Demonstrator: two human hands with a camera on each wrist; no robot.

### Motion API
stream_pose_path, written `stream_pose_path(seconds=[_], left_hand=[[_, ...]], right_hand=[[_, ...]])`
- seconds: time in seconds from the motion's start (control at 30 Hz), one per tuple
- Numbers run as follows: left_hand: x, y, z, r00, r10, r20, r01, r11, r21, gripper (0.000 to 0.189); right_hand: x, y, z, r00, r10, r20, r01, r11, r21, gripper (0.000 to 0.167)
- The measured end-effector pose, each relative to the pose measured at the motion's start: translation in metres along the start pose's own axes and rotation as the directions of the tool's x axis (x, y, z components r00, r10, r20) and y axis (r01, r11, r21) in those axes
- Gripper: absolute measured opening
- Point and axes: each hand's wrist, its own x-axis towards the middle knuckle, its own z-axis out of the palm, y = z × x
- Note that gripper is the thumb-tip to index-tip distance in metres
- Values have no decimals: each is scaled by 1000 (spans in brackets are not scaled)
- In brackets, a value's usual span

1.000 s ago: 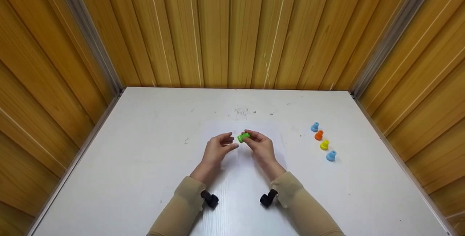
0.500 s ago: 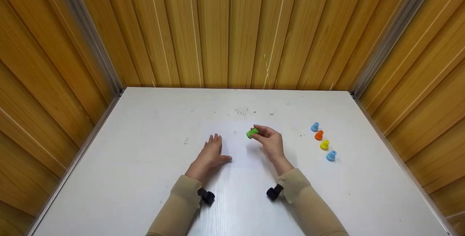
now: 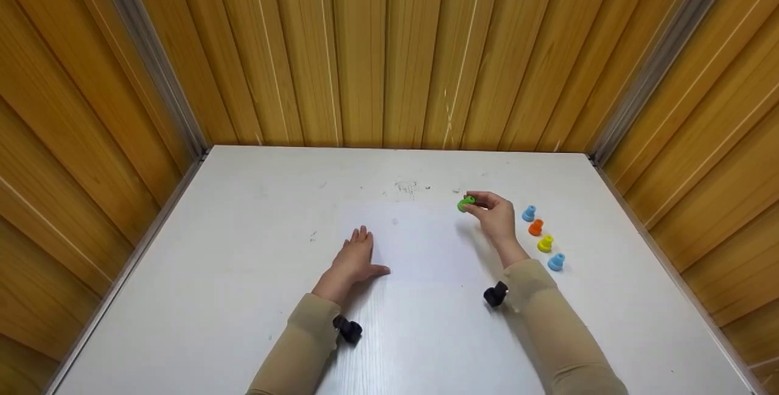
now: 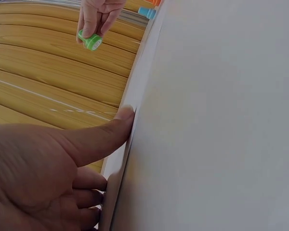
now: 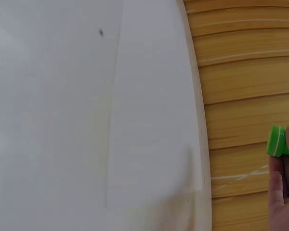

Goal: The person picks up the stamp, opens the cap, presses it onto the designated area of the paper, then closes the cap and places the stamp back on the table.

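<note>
My right hand (image 3: 496, 220) pinches a small green stamp (image 3: 465, 204) between thumb and fingers, raised above the far right corner of a white sheet of paper (image 3: 426, 249). Its pale, patterned round face shows in the left wrist view, where the green stamp (image 4: 92, 42) is tilted. Over at the sheet's left side, my left hand (image 3: 353, 259) lies with fingers straight and thumb spread, resting on the paper's edge. The right wrist view catches only part of the right hand (image 5: 283, 192) at its edge.
Right of my right hand stands a slanting row of stamps: a blue stamp (image 3: 529, 213), an orange stamp (image 3: 535, 227), a yellow stamp (image 3: 545, 244) and another blue stamp (image 3: 556, 262). Wood-patterned walls (image 3: 365, 54) enclose the white table (image 3: 243, 297) at the back and sides.
My right hand has carried the green stamp away from the left hand, to the right and farther back. My left hand has come down onto the paper, its fingers straightened.
</note>
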Motion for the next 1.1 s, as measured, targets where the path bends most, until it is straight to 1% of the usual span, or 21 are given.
stream_pose_path(seconds=[0.2,0.3,0.47,0.63,0.7,0.9,1.1], left_hand=[[-1,1,-1,1000,-11,1,11,1000,-5,100],[-1,1,-1,1000,-6,-6,6,1000,-6,101],[-1,1,-1,1000,-7,-9,7,1000,-13,100],[-2,2,0,1000,-18,-11,17,1000,-23,100],[-2,2,0,1000,-20,-11,20,1000,-21,99],[-2,2,1,1000,-23,-13,23,999,-24,100],[-1,1,1,1000,-26,-5,26,999,-33,100]], right_hand=[[19,10,-18,1000,10,-16,-12,996,-88,36],[27,15,-24,999,45,-24,-48,992,-116,35],[36,22,-28,993,115,-29,-119,976,-180,36],[39,30,-29,989,148,-26,-150,963,-223,36],[40,34,-28,987,157,-27,-159,962,-224,36],[40,41,-27,989,144,-26,-146,961,-236,36],[42,42,-27,986,165,-17,-165,960,-226,37]])
